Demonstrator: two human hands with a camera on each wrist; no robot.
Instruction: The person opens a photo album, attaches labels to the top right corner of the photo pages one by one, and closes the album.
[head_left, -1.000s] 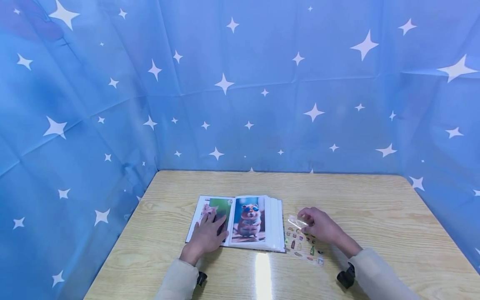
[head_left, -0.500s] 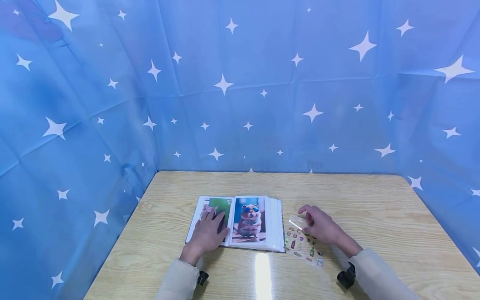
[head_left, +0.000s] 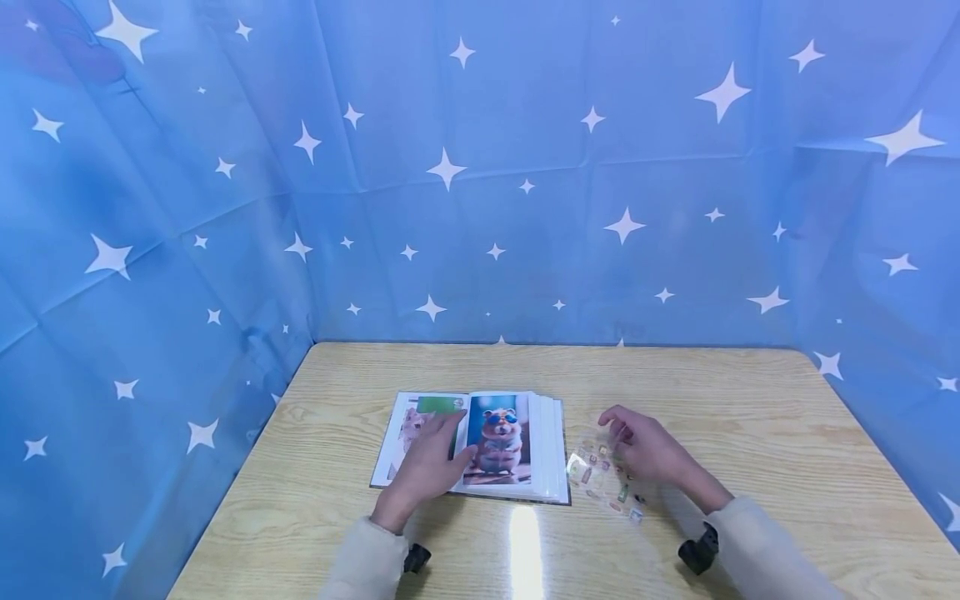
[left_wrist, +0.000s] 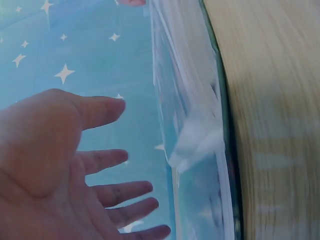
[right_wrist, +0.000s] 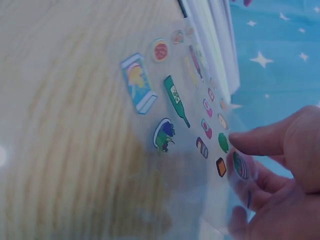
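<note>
An open photo album [head_left: 551,450] lies on the table, its right page showing a hamster photo [head_left: 498,442] with sunglasses. Over the left page, which bears a pink animal picture [head_left: 411,427], is my left hand [head_left: 427,468]. The left wrist view shows that hand [left_wrist: 45,160] with its fingers spread and nothing in them, beside the album's page edges [left_wrist: 192,75]. To the right of the album, my right hand [head_left: 651,450] pinches the edge of a clear sticker sheet [head_left: 600,483]. In the right wrist view, food and bottle stickers [right_wrist: 176,102] show on the tilted sheet.
The wooden table [head_left: 360,371] carries the album and sheet, with a bright light reflection [head_left: 526,550] in front of the album. A blue star-patterned cloth [head_left: 525,275] hangs behind and at both sides. Black wrist cameras [head_left: 699,550] sit by the sleeves.
My left hand has come away from the left photo and moved right toward the album's middle. My right hand has tilted and raised the sticker sheet a little.
</note>
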